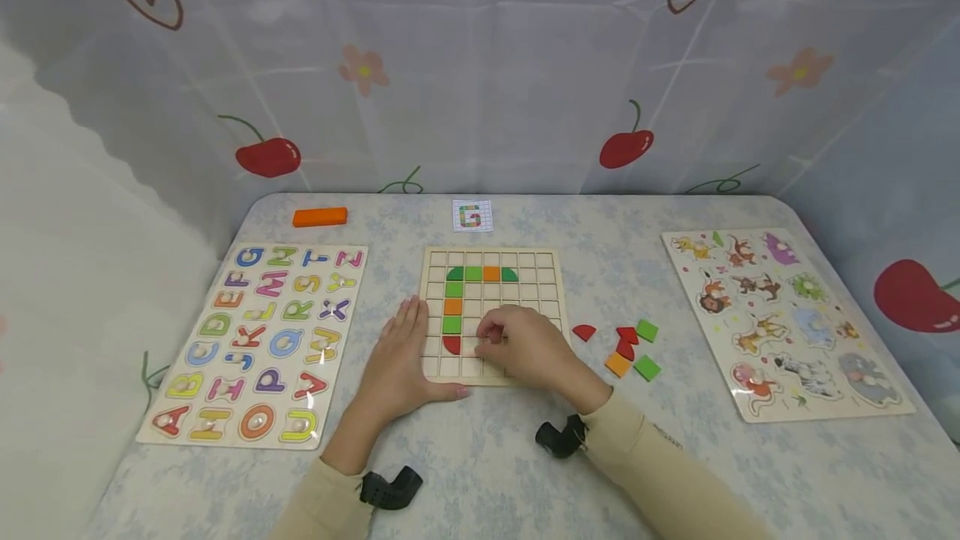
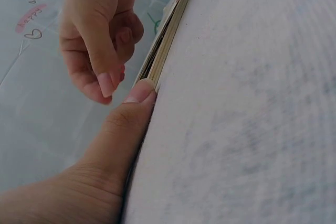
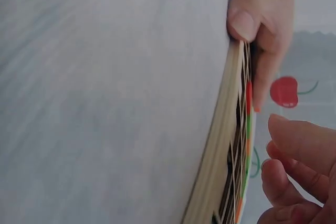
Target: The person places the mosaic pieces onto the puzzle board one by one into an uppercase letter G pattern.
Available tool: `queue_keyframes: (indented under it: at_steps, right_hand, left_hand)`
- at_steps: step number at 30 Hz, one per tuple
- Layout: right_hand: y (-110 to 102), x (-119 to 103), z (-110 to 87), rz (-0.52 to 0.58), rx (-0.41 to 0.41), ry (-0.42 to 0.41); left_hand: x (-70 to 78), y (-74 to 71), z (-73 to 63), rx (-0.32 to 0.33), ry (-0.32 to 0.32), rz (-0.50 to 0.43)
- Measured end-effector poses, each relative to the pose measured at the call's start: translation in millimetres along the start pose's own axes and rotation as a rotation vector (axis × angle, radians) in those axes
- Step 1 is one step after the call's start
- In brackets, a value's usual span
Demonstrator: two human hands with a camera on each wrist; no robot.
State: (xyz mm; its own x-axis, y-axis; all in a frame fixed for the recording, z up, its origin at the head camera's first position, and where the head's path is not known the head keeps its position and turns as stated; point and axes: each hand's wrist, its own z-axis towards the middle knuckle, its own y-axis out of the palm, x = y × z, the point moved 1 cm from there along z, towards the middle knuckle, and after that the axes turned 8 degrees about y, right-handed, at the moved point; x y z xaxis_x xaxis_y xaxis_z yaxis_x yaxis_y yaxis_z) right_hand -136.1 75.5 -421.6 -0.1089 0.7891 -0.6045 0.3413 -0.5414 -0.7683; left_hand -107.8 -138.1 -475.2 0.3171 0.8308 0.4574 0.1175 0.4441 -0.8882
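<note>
A wooden grid board [image 1: 540, 269] lies on the table, with green, orange and red pieces set in a bracket-shaped line on its left and upper squares. Along the board's left side rests my left hand [image 1: 401, 361], its fingers straight and its thumb on the near edge. My right hand [image 1: 525, 344] is held over the lower middle of the board, thumb and fingers curled together. A bit of a small red piece [image 2: 122, 72] shows between those fingertips in the left wrist view; the rest of it is hidden.
Loose red, orange and green pieces [image 1: 647, 368] lie right of the board. Behind it is a pattern card [image 1: 472, 216] and an orange block [image 1: 320, 217]. An alphabet puzzle [image 1: 251, 344] is at left, an animal puzzle [image 1: 787, 323] at right. A printed curtain [image 1: 480, 90] hangs behind.
</note>
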Motion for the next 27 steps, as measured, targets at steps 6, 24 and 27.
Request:
queue_keyframes:
  at_steps: [6,24,27]
  right_hand:
    - [-22,28,-10.2,0.015,-0.02,0.0]
    - [-100,136,-52.3,-0.191,0.084,0.225]
    - [-104,143,-54.7,-0.194,0.073,0.248]
  left_hand:
    - [0.4,-0.5,-0.6,0.003,-0.008,-0.008]
    - [1.5,-0.3,-0.1,0.004,0.001,-0.014]
    - [1.6,-0.5,-0.3,0.007,0.001,-0.015]
